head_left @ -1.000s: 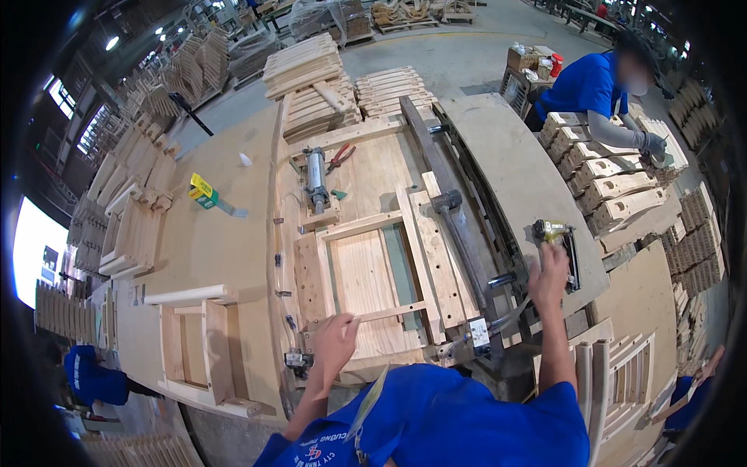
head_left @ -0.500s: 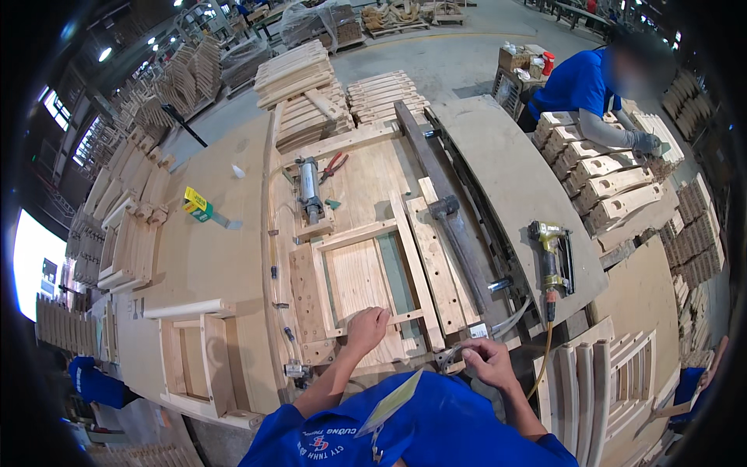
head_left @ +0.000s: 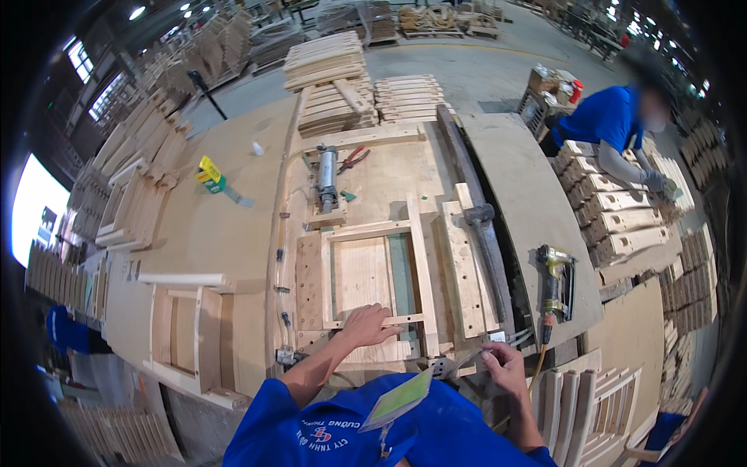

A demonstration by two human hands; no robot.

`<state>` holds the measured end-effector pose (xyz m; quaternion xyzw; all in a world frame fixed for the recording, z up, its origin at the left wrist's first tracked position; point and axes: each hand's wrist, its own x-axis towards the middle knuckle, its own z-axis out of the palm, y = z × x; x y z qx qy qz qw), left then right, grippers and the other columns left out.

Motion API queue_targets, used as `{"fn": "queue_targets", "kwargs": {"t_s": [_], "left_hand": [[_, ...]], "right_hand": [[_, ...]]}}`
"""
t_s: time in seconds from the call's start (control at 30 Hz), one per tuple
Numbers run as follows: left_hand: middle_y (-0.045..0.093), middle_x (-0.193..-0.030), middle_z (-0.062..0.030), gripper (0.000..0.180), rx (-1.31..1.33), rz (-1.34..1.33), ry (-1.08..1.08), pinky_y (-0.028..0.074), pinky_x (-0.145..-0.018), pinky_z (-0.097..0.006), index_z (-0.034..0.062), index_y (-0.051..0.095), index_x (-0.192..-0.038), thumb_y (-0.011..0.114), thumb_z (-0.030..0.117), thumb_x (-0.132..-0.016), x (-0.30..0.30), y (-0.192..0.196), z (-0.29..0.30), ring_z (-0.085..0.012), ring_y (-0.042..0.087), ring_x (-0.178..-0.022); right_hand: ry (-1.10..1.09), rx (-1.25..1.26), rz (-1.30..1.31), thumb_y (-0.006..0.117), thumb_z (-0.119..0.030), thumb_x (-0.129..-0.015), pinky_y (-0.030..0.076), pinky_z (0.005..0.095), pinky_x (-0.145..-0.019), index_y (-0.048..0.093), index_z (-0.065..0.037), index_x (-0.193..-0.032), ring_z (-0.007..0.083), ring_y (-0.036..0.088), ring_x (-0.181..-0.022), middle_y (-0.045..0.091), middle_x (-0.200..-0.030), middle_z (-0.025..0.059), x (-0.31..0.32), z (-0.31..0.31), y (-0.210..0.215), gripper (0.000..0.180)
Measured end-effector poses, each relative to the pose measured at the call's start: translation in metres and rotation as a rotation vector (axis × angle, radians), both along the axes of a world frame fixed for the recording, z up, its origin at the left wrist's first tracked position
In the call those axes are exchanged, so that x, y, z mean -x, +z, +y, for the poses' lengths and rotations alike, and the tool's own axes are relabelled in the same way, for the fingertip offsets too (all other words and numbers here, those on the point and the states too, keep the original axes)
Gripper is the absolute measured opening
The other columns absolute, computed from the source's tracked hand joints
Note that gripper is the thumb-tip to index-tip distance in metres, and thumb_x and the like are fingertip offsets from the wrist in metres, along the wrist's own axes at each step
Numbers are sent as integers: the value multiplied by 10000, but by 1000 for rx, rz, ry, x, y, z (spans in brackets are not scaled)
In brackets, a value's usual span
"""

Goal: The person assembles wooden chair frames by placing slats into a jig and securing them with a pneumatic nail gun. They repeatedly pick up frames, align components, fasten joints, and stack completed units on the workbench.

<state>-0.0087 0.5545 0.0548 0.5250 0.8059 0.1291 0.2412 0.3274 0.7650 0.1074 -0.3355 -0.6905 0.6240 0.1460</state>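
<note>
A rectangular pale wood frame (head_left: 377,228) lies on the bench in front of me. My left hand (head_left: 369,324) is on its near rail, fingers bent over the wood. Right of the frame, across a gap, runs a wooden block with drilled holes (head_left: 464,272), beside a dark metal bar (head_left: 489,241). At the bench's near edge my right hand (head_left: 504,364) pinches the end of a thin grey lever, next to a dark fitting with holes (head_left: 441,367). A metal air cylinder (head_left: 327,177) sits beyond the frame.
Red-handled pliers (head_left: 355,157) lie beside the cylinder. A nail gun (head_left: 555,284) with a yellow hose rests at right. Another assembled frame (head_left: 187,331), a yellow-green box (head_left: 210,176) and a small white bottle (head_left: 257,148) are at left. A co-worker (head_left: 599,121) handles stacked wooden parts.
The drilled block and metal bar have moved right, away from the frame, widening the gap. My right hand has shifted slightly right. My left hand stays on the near rail. The view has turned slightly.
</note>
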Motion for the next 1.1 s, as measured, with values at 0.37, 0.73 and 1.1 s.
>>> {"fn": "queue_targets", "kwargs": {"t_s": [0.37, 0.73, 1.1], "left_hand": [[721, -1137, -218, 555, 143, -47, -69, 546, -952, -528, 63, 674, -1208, 670, 570, -981, 8, -1, 11, -419, 685, -1127], [726, -1168, -183, 478, 104, -92, -26, 552, -950, -512, 108, 692, -1241, 742, 476, -941, 9, -2, 7, -392, 690, -1144], [692, -1051, -139, 448, -113, -75, -25, 555, -891, -513, 115, 666, -1139, 692, 530, -973, 5, 17, 10, -389, 697, -1069]], "right_hand": [[65, -59, -93, 769, -182, -981, 490, 261, -655, 735, 13, -1204, 61, 585, -726, 676, -794, 7, 30, 12, 30, 299], [82, -430, -485, 824, -375, -864, 531, 511, -1041, 484, 22, -1505, 457, 644, -1254, 633, -1344, 324, 215, -18, -76, 828], [55, -290, -328, 823, -100, -747, 545, 411, -991, 500, 79, -1370, 346, 684, -1135, 666, -1252, 249, 230, 11, -51, 725]]}}
